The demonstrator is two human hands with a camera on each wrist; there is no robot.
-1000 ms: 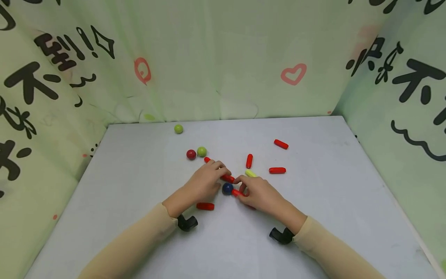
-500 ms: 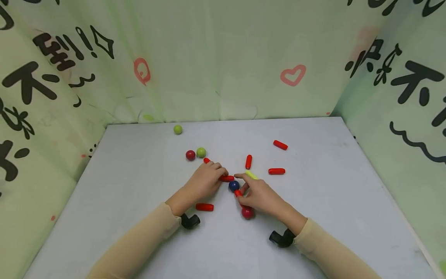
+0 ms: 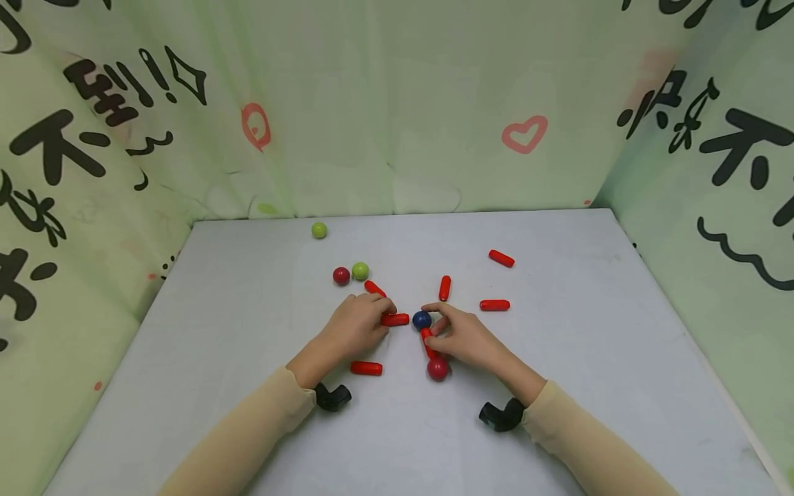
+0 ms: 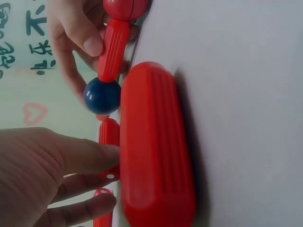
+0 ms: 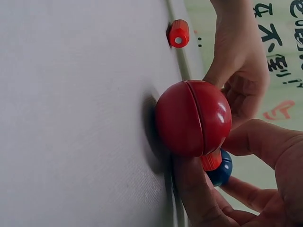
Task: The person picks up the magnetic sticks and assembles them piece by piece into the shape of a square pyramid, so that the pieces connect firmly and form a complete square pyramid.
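Observation:
In the head view, my left hand (image 3: 358, 322) pinches a short ribbed red rod (image 3: 395, 319) lying crosswise, its free end pointing at the blue ball. My right hand (image 3: 464, 337) holds a second red rod (image 3: 428, 343) between thumb and fingers. A blue ball (image 3: 422, 319) sits at that rod's far end, and a dark red ball (image 3: 437, 368) at its near end. A small gap separates the left rod from the blue ball. The right wrist view has the red ball (image 5: 193, 118) in front, partly covering the rod and blue ball (image 5: 220, 169).
One red rod (image 3: 367, 368) lies by my left wrist, another (image 3: 375, 288) beyond the left hand. Farther right lie several red rods (image 3: 494, 305). Two green balls (image 3: 360, 271) and another red ball (image 3: 341, 276) rest at the back left. Printed curtains surround the white table (image 3: 260, 289).
The right hand's rod has turned more lengthwise, and its blue ball has moved right and away from me. The left hand has drawn its rod leftward. The yellow rod is now hidden.

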